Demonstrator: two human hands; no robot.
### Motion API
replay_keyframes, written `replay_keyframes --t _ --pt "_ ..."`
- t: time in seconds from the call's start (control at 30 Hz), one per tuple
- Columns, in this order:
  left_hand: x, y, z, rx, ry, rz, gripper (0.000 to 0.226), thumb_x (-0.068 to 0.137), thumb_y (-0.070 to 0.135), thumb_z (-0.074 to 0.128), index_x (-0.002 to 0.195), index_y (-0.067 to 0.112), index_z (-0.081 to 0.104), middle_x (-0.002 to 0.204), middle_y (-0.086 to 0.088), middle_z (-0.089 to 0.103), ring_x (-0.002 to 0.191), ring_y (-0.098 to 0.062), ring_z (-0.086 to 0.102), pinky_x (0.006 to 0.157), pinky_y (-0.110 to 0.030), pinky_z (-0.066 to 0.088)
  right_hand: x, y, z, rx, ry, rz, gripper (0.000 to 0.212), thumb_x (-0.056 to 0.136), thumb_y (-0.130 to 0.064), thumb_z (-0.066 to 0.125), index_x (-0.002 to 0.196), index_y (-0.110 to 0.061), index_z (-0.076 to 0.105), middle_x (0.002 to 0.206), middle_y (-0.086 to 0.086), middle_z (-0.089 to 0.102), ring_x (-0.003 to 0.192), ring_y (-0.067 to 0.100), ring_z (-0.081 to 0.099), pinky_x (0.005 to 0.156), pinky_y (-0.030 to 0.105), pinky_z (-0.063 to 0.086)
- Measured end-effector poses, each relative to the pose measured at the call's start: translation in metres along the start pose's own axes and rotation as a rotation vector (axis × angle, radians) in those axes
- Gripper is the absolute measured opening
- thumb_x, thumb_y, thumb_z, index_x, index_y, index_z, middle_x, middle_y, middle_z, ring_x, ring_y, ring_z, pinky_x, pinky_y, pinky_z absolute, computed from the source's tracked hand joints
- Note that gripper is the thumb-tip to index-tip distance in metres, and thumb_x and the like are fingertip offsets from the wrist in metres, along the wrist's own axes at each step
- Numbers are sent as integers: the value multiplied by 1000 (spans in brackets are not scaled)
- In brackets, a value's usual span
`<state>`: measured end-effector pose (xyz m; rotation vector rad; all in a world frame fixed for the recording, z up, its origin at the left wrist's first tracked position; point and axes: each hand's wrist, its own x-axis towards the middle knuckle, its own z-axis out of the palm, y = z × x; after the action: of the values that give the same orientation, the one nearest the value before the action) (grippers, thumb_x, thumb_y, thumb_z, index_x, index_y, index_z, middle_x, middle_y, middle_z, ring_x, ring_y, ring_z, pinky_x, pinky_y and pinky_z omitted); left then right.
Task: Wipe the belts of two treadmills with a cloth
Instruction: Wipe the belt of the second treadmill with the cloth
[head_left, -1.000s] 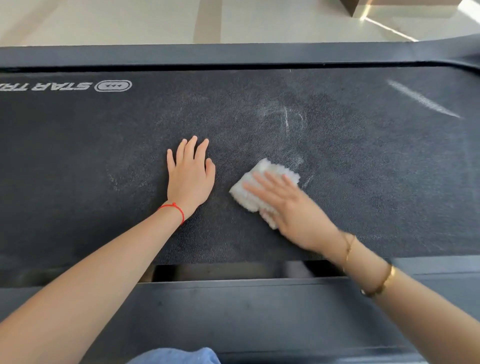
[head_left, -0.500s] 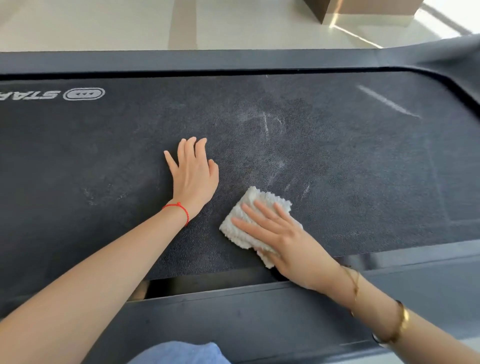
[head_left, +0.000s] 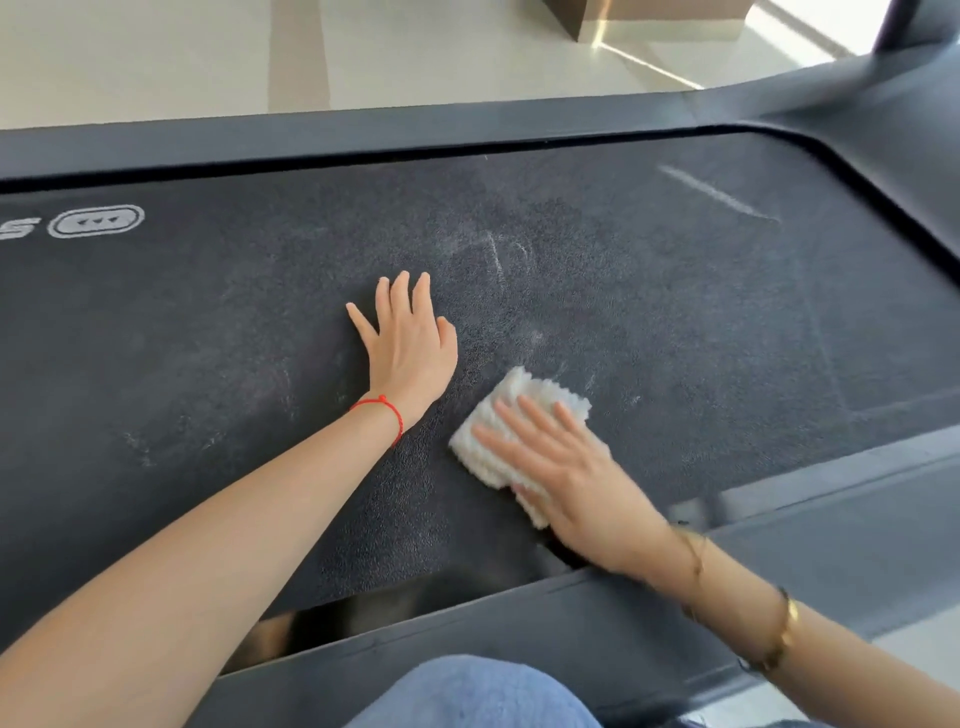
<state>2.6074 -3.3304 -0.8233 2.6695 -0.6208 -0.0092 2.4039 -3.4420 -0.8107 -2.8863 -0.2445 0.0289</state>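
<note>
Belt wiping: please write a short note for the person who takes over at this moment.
Left hand: flat on the belt, holds nothing.
Right hand: straight fingers press the cloth on the belt near its near edge.
Done: cannot tell; wiping is under way.
Left: pale smears beyond the cloth and a white streak far right. The second treadmill is not in view.
</note>
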Motion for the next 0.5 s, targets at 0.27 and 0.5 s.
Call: replay_keyframes --t 0.27,0.5 --pt "19 15 13 36 0 -24 56 102 26 35 155 13 21 162 -10 17 152 -30 5 117 -67 1 22 80 -15 16 52 157 58 102 -17 42 154 -28 19 163 -3 13 152 21 4 124 41 5" --pt "32 35 27 50 61 -143 55 102 29 35 155 16 24 162 -10 19 151 -31 7 116 -68 -1 81 146 -26 -102 186 419 52 104 -26 36 154 -27 22 163 1 18 151 28 12 122 44 5"
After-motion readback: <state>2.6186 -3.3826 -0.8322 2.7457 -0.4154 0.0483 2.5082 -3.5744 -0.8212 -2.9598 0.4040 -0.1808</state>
